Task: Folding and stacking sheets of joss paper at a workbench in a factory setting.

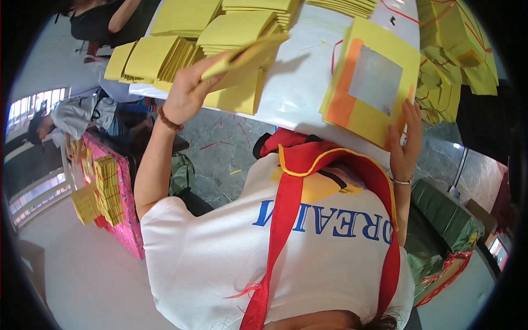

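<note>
My left hand (187,93) is closed around a folded yellow paper bundle (245,58), raised above the near left part of the white table. Behind and below it stand rows of folded yellow paper bundles (159,55). My right hand (406,129) rests at the near right edge of a stack of flat yellow paper sheets (344,82). Its fingers are stretched out, with the thumb apart. The top sheet carries an orange strip and a silvery square patch (375,80).
The white table (300,66) has red string on it. More yellow paper bundles (456,44) lie at far right. Green sacks (445,214) stand at lower right. At left, a person (85,118) is beside a pink-covered table (129,214) with yellow stacks; another person is at top left.
</note>
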`<control>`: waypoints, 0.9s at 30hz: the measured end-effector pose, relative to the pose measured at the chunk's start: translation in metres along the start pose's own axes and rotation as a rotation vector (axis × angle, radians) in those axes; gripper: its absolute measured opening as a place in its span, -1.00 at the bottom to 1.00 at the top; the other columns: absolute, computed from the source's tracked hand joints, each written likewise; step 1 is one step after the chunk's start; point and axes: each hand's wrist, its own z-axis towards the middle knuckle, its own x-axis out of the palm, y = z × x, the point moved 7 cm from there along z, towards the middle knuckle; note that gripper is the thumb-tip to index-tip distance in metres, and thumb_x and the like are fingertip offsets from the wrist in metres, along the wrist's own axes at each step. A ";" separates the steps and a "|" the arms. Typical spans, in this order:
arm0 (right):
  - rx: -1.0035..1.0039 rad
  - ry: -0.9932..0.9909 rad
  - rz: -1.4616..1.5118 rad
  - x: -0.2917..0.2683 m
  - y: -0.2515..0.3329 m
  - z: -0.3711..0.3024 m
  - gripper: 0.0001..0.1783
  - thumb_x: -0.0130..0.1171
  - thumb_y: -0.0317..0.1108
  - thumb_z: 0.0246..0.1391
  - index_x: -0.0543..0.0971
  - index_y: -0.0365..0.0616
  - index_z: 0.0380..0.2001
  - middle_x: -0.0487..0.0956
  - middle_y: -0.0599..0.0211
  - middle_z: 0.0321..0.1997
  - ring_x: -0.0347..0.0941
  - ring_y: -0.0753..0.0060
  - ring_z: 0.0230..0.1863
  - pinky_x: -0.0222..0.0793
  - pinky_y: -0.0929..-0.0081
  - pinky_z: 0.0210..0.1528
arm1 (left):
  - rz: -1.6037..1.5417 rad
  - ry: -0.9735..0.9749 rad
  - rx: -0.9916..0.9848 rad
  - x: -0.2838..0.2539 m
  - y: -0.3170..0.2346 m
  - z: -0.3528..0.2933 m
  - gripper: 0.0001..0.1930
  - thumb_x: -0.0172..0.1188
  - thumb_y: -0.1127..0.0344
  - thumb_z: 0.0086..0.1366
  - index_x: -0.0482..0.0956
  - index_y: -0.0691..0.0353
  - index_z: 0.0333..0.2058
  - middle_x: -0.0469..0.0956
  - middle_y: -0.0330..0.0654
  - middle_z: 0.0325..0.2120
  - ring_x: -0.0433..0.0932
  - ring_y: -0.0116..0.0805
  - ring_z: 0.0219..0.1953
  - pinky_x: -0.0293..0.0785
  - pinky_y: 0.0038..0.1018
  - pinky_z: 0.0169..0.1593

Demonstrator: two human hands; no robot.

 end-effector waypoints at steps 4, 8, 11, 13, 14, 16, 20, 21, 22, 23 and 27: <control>-0.121 0.080 -0.195 0.013 0.013 0.007 -0.58 0.12 -0.39 -0.02 0.45 -0.10 -0.01 0.36 0.27 0.17 0.09 0.08 0.28 -0.05 0.23 0.26 | 0.806 -0.102 0.258 0.020 0.049 -0.038 -0.43 0.02 0.51 -0.04 0.41 0.02 0.04 0.44 -0.24 -0.02 0.38 -0.27 0.01 0.25 -0.33 0.01; -0.096 0.154 -0.158 0.022 0.008 0.006 -0.63 0.14 -0.37 -0.02 0.50 -0.08 -0.07 0.40 0.31 0.13 0.13 0.08 0.26 -0.02 0.24 0.24 | 0.925 -0.126 0.244 0.053 0.119 -0.057 -0.47 -0.04 0.47 0.04 0.41 -0.10 0.04 0.40 -0.25 0.01 0.37 -0.28 0.02 0.25 -0.32 0.01; -0.099 0.148 -0.168 0.026 0.007 0.008 -0.65 0.14 -0.38 -0.02 0.51 -0.09 -0.09 0.40 0.30 0.12 0.14 0.08 0.25 0.00 0.23 0.23 | 0.965 -0.126 0.282 0.062 0.121 -0.053 -0.47 0.00 0.42 0.04 0.39 -0.09 0.06 0.39 -0.26 0.02 0.36 -0.26 0.02 0.24 -0.30 0.02; -0.096 0.145 -0.144 0.027 0.008 0.007 -0.66 0.13 -0.38 -0.01 0.52 -0.09 -0.10 0.41 0.29 0.11 0.14 0.08 0.25 0.02 0.23 0.22 | 0.945 -0.034 0.234 0.066 0.127 -0.052 -0.47 0.04 0.33 0.06 0.34 -0.08 0.09 0.34 -0.23 0.05 0.33 -0.22 0.04 0.22 -0.26 0.04; -0.092 0.137 -0.154 0.027 0.008 0.006 -0.67 0.13 -0.39 -0.01 0.52 -0.10 -0.11 0.41 0.29 0.11 0.14 0.08 0.25 0.03 0.24 0.22 | 0.924 0.058 0.191 0.070 0.132 -0.052 -0.44 0.08 0.23 0.07 0.29 -0.07 0.12 0.30 -0.20 0.09 0.29 -0.19 0.07 0.20 -0.22 0.06; -0.082 0.124 -0.166 0.026 0.009 0.007 -0.68 0.12 -0.40 -0.01 0.52 -0.10 -0.11 0.40 0.28 0.11 0.14 0.08 0.25 0.03 0.24 0.22 | 0.900 0.075 0.191 0.074 0.131 -0.051 -0.38 0.10 0.09 0.07 0.24 -0.05 0.16 0.24 -0.15 0.12 0.25 -0.15 0.10 0.16 -0.17 0.09; -0.074 0.118 -0.133 0.026 0.008 0.006 -0.68 0.11 -0.41 0.00 0.52 -0.11 -0.11 0.40 0.27 0.11 0.12 0.08 0.26 0.01 0.25 0.25 | 0.908 0.067 0.144 0.093 0.149 -0.064 -0.22 0.05 -0.22 0.08 0.11 0.02 0.21 0.07 -0.01 0.20 0.12 -0.03 0.17 0.03 -0.04 0.16; -0.076 0.114 -0.124 0.025 0.007 0.006 -0.69 0.10 -0.41 0.01 0.52 -0.12 -0.11 0.40 0.26 0.11 0.11 0.08 0.27 0.00 0.25 0.25 | 0.930 0.030 0.124 0.094 0.149 -0.063 -0.22 0.04 -0.23 0.08 0.11 0.03 0.21 0.06 0.00 0.21 0.12 -0.03 0.17 0.01 -0.03 0.17; -0.076 0.111 -0.126 0.024 0.006 0.006 -0.69 0.10 -0.41 0.01 0.52 -0.12 -0.11 0.40 0.26 0.11 0.11 0.08 0.27 0.00 0.25 0.25 | 0.930 0.028 0.128 0.094 0.150 -0.062 -0.22 0.04 -0.23 0.08 0.11 0.03 0.21 0.06 0.00 0.21 0.12 -0.03 0.17 0.01 -0.03 0.17; -0.063 0.122 -0.120 0.024 0.006 0.006 -0.68 0.10 -0.42 0.01 0.52 -0.12 -0.11 0.39 0.26 0.12 0.10 0.08 0.27 0.00 0.25 0.26 | 0.945 0.047 0.120 0.096 0.152 -0.061 -0.21 0.04 -0.23 0.08 0.10 0.03 0.22 0.05 0.00 0.22 0.10 -0.03 0.19 0.00 -0.03 0.17; 0.009 0.185 -0.030 0.017 -0.001 0.005 -0.69 0.10 -0.42 0.01 0.52 -0.13 -0.11 0.39 0.25 0.13 0.11 0.08 0.27 0.02 0.25 0.25 | 0.946 0.127 0.173 0.090 0.140 -0.053 -0.22 0.02 -0.24 0.10 0.11 0.03 0.21 0.08 0.01 0.20 0.12 -0.02 0.18 0.03 -0.06 0.16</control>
